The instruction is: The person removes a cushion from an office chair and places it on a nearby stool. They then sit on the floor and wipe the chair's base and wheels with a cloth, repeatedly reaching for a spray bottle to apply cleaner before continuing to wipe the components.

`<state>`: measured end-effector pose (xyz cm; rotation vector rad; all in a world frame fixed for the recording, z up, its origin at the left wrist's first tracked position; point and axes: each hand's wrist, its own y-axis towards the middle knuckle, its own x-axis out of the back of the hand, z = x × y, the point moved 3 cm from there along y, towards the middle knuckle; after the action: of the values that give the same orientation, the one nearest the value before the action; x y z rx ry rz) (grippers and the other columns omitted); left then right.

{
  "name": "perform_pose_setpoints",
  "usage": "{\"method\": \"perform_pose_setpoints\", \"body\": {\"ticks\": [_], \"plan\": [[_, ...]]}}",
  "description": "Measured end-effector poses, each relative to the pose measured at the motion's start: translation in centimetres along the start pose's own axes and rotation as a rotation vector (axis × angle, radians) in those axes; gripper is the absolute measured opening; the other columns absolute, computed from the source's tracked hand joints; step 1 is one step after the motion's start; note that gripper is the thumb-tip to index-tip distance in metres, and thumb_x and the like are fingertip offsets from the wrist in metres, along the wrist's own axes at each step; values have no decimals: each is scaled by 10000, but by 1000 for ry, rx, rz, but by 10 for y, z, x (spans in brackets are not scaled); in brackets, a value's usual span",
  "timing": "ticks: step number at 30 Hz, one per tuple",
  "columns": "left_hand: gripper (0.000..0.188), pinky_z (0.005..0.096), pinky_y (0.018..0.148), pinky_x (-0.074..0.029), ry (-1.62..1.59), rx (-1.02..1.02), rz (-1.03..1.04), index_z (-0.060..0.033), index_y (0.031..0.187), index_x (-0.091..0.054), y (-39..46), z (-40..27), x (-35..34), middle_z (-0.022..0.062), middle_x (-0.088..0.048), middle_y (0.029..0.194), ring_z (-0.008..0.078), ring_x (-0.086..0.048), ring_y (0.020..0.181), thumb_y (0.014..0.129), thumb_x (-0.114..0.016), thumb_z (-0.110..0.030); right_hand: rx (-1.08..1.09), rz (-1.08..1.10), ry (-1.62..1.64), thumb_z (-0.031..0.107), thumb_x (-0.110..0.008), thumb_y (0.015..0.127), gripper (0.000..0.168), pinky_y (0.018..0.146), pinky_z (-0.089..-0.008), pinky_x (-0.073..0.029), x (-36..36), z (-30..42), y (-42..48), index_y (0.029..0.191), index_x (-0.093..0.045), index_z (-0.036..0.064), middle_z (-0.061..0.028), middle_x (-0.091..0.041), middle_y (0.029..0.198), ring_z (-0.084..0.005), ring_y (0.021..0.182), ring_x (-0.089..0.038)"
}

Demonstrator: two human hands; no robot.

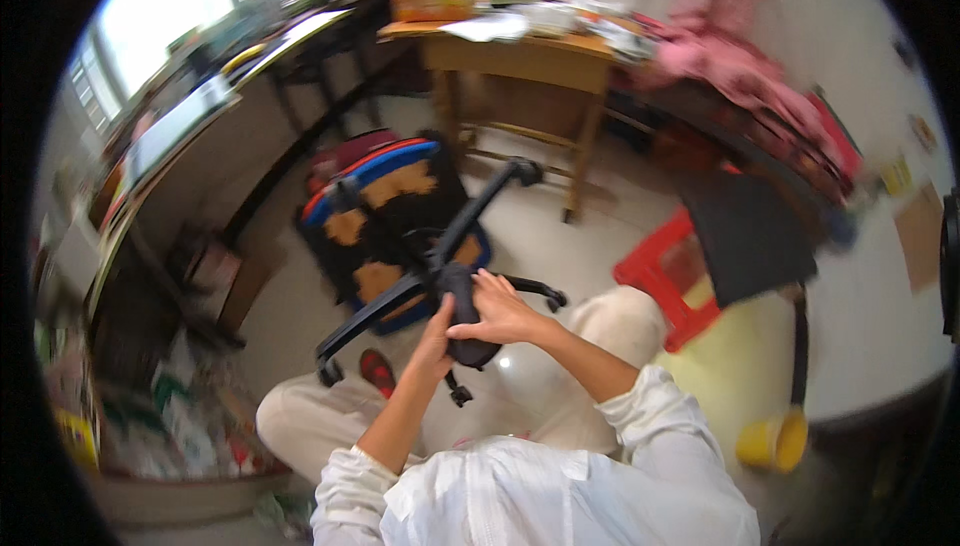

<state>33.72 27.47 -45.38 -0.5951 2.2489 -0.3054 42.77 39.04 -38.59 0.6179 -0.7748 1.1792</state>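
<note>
A dark, elongated object (pixel 474 355), perhaps a padded piece, sits between my two hands; blur hides exactly what it is. My left hand (pixel 435 343) lies along its left side. From the right, my right hand (pixel 501 310) grips it, thumb across the front and fingers over its upper part. Just beyond is a black five-star chair base (pixel 382 307) with casters, its legs spread out in front of me. Under and behind this base, a worn black panel (pixel 405 205) with blue and orange edging and peeled tan patches leans on the floor.
A wooden desk (pixel 517 58) holding papers and a box (pixel 435 2) stands ahead. A red plastic stool (pixel 667 283), partly under a dark flat panel (pixel 750 238), is to the right, near a yellow bucket (pixel 772 441). Cluttered shelving (pixel 180 126) lines the left.
</note>
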Motion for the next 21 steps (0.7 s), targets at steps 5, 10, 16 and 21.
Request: {"method": "perform_pose_setpoints", "body": {"ticks": [5,10,16,21], "plan": [[622,367,908,-575,-145,62,119,-92,1378,-532,-3,12,-3,152,-695,1183,222,-687,1024,993,-546,-580,-36,-344,365,421,-687,945,595,1068,-413,-452,120,-22,-73,1334,-580,-18,-188,-612,1347,-258,1259,-585],[826,384,864,-589,-48,91,146,-106,1436,-507,7,20,-14,189,-677,1233,252,-685,1052,935,-442,-759,-490,-1258,1010,187,-604,1003,151,593,-223,-497,144,-153,-248,1031,-676,57,-26,-697,859,-85,718,-650],[463,259,536,-594,-175,264,518,-156,1483,-456,48,2,-143,278,-383,1550,247,-729,704,1071,-447,-366,-717,-1699,1289,261,-657,969,335,730,-310,-550,110,-268,-359,1252,-594,94,-30,-660,1008,-150,885,-646],[524,285,608,-612,25,214,453,-135,1482,-444,82,65,-306,225,-550,1424,222,-735,813,1057,-477,-440,-395,-1666,1095,183,-686,938,385,787,-324,-565,166,-277,-347,1282,-568,58,-46,-658,1044,-173,933,-650]]}}
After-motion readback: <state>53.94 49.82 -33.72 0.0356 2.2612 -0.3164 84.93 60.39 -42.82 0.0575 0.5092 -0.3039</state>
